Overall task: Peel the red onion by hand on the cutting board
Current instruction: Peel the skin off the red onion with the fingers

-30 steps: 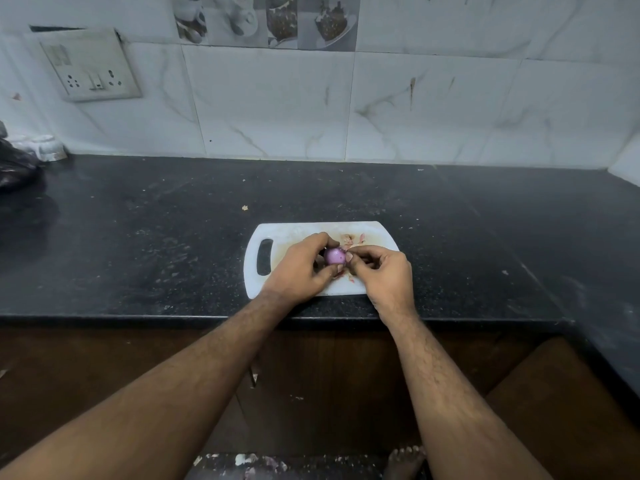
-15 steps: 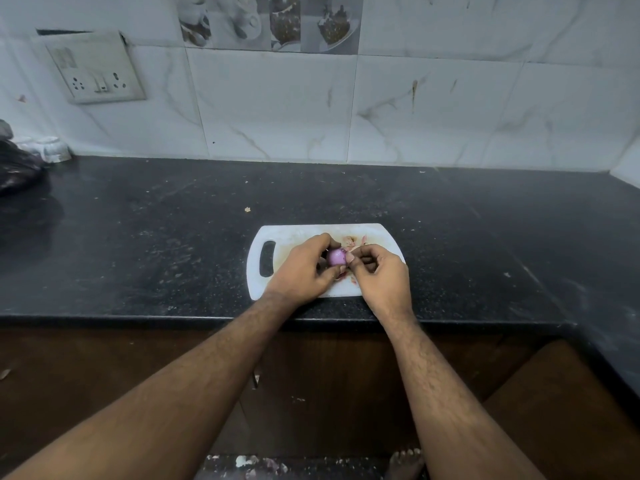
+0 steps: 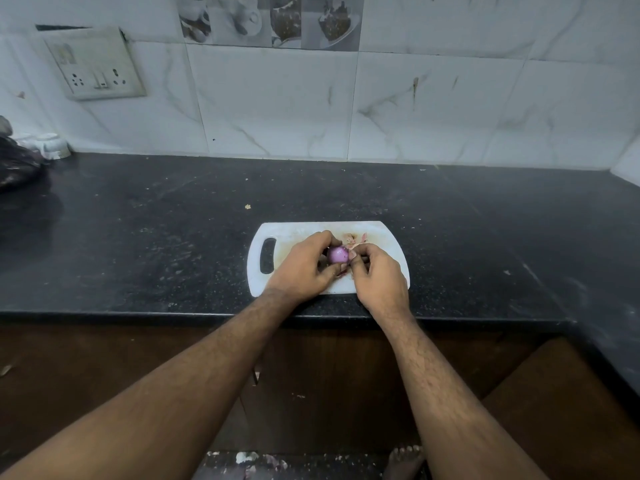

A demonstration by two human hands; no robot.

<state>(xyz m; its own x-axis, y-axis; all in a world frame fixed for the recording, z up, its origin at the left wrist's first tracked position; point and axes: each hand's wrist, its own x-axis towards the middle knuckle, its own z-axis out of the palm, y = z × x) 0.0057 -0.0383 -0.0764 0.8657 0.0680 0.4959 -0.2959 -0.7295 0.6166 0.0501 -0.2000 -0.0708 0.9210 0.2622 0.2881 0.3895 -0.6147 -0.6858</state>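
At frame centre, the left hand [image 3: 302, 268] curls closed around the red onion [image 3: 337, 255], held just above the white cutting board [image 3: 304, 231]. The right hand [image 3: 377, 277] pinches at the onion's right side, fingers bent tight. Peel scraps [image 3: 354, 239] lie on the board behind both hands, on the black counter [image 3: 138, 237].

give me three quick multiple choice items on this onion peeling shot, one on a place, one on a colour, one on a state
1. Where is the cutting board's handle slot?
A. left end
B. right end
C. far edge

2. What colour is the countertop?
A. white
B. black
C. green

3. How is the red onion held?
A. lying untouched
B. in one hand only
C. between both hands

Answers: 1 A, the slot sits by the left hand. 2 B, dark speckled stone. 3 C, the left hand and right hand both grip it.
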